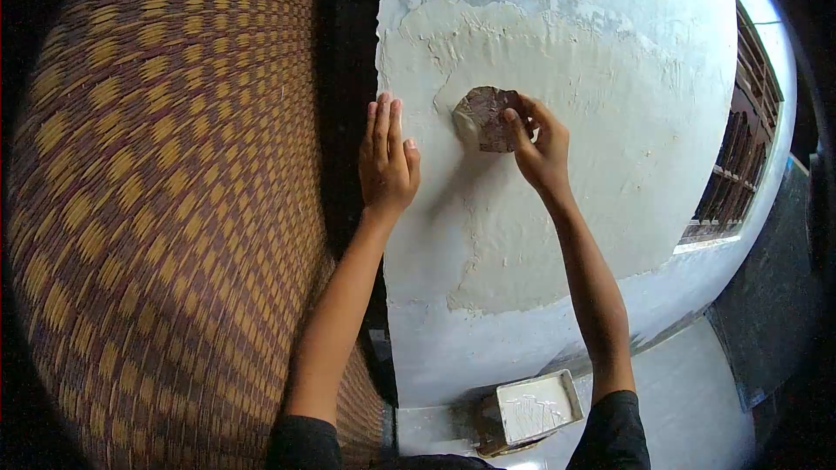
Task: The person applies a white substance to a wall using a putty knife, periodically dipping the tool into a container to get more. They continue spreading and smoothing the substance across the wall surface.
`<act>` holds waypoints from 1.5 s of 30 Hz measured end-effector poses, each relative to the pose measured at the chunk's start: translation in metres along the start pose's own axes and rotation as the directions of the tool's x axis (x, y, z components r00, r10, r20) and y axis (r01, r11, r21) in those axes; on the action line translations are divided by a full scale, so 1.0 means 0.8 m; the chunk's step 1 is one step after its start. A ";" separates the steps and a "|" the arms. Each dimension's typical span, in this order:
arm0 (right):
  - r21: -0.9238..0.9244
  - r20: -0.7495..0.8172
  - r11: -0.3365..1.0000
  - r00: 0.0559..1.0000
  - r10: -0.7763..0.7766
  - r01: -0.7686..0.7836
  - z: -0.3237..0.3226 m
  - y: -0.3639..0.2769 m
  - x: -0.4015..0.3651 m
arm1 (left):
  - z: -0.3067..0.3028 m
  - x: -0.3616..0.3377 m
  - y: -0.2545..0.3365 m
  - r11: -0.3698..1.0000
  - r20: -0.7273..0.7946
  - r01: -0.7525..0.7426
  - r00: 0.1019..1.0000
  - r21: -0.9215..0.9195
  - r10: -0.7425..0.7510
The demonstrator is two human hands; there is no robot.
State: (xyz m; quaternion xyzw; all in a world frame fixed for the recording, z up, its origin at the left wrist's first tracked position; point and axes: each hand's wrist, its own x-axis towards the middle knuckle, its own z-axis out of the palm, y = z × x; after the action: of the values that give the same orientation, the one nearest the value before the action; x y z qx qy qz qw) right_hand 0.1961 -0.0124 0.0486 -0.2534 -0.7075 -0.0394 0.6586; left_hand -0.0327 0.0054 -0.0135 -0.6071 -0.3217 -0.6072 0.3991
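Note:
My right hand (542,141) grips a brown, worn flat putty scraper (489,118) between thumb and fingers. Pale putty coats the scraper's left edge, which is against or very close to the wall (601,130). A wide cream patch of fresh-looking putty covers the middle of that wall, with ridges and a rough border. My left hand (389,157) lies along the wall's left edge, fingers stretched out and holding nothing. Low in the view, beneath the wall, stands a rectangular tub (570,393) with white putty in it.
A woven brown-and-yellow mat screen (174,165) stands along the left, with a dark gap between it and the wall. At the right is a barred window (736,152). Pale floor (679,400) shows below, near a dark panel (766,278).

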 end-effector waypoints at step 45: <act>0.248 -0.366 0.965 0.914 0.175 -0.085 -0.067 0.026 -0.027 | 0.002 -0.001 0.001 1.000 -0.016 0.010 1.000 -0.005 -0.010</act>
State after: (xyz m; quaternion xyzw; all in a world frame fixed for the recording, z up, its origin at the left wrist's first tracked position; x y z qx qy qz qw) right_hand 0.2534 -0.0219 0.0293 -0.2107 -0.5455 0.0369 0.8104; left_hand -0.0316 0.0064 -0.0145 -0.6016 -0.3200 -0.6147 0.3973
